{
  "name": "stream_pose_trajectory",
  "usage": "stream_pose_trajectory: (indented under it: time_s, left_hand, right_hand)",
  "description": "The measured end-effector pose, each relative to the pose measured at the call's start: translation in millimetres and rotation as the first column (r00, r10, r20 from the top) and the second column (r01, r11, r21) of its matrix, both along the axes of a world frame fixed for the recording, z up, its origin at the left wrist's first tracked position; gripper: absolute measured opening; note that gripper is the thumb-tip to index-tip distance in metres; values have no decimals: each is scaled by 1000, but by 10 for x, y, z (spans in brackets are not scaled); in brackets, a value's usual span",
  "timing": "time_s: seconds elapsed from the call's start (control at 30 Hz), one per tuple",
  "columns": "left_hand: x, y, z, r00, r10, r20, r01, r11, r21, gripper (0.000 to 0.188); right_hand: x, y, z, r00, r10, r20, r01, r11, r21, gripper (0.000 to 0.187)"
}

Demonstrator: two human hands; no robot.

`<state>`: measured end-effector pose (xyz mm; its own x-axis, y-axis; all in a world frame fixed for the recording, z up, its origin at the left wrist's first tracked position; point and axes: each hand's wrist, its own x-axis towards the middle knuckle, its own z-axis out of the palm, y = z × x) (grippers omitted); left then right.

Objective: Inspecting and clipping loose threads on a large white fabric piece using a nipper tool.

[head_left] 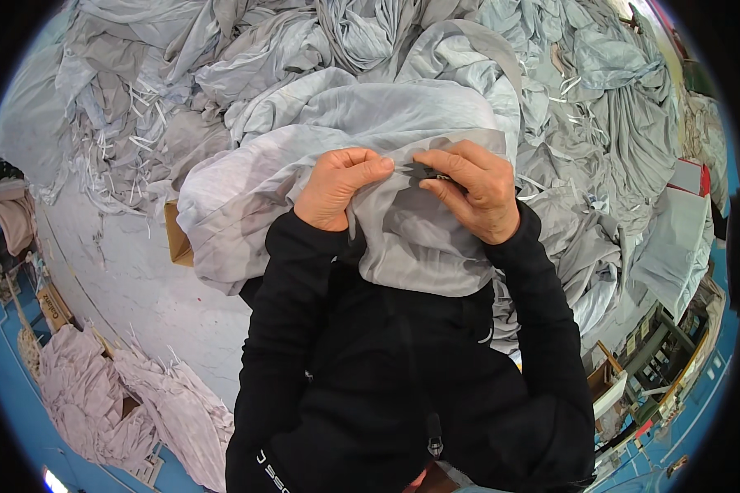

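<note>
A sheer grey fabric (423,246) lies across my lap and spreads over the heap in front of me. My left hand (335,187) pinches its edge between thumb and fingers. Small dark thread snips (423,172) sit in my right hand (479,191), gripped between thumb and fingers. Their tips point left, close to my left thumb and the pinched edge. Whether the blades touch a thread is too small to tell.
Heaped grey and pale blue fabrics (279,53) with white strips cover the far side and right of a pale work surface (164,283). A cardboard box (178,236) shows left of my lap. Pinkish fabric (99,403) is piled at lower left, a wooden drawer (607,386) at lower right.
</note>
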<state>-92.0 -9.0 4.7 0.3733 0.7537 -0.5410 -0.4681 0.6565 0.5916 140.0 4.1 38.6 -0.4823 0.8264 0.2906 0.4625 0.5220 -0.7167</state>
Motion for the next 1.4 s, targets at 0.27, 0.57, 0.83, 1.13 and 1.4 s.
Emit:
stream_pose_trajectory:
  time_s: [0.27, 0.57, 0.83, 1.13, 1.4]
  left_hand:
    - [9, -6, -55, 997, 10, 70, -7, 999, -46, 12]
    - [18, -21, -22, 1000, 23, 16, -24, 999, 21, 13]
    - [286, -125, 154, 971, 204, -126, -161, 944, 288, 21]
    - [335, -110, 333, 962, 251, -108, -210, 932, 294, 21]
    - [403, -267, 321, 920, 297, -255, -140, 857, 495, 22]
  right_hand:
    - [-1, 10, 17, 997, 48, 56, -51, 997, 57, 41]
    - [-39, -1, -20, 995, -41, -88, 34, 996, -79, 35]
    - [-164, -123, -20, 977, -115, -180, 84, 982, -171, 19]
    - [-107, -265, 167, 844, -443, -303, 306, 860, -407, 10]
    - [-361, -439, 131, 861, -434, -267, 298, 854, -427, 9]
